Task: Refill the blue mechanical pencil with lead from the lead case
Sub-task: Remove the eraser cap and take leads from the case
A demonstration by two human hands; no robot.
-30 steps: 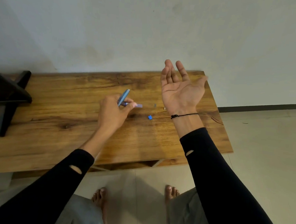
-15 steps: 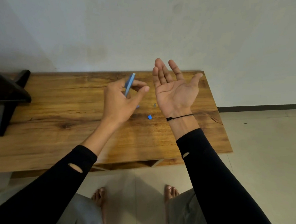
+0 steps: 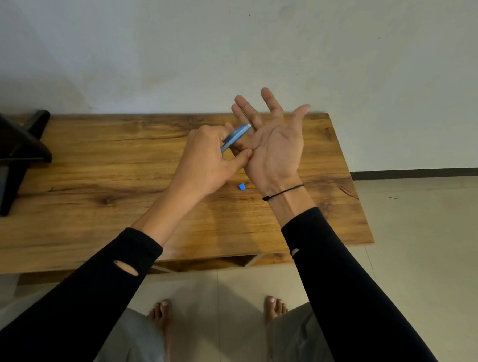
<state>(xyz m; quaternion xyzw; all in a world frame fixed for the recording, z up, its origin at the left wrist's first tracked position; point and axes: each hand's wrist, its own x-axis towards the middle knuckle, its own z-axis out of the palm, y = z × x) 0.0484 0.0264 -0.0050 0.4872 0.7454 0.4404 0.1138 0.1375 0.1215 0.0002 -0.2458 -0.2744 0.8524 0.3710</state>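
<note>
My left hand [image 3: 205,162] grips the blue mechanical pencil [image 3: 234,137], which slants up and to the right with its upper end against the fingers of my right hand [image 3: 275,146]. My right hand is raised palm up above the wooden table [image 3: 94,173], fingers spread, nothing gripped in it. My left thumb touches the edge of the right palm. A small blue piece [image 3: 241,186] lies on the table just below the hands. The lead case is hidden behind the hands or out of sight.
A dark stand with angled legs [image 3: 15,152] sits on the table's left end. The table's right edge [image 3: 351,186] and front edge border a tiled floor. My bare feet [image 3: 164,315] stand below the front edge.
My left hand has lifted the pencil from the table and carried it right, up to my right palm. My right hand shifted slightly left and stayed open.
</note>
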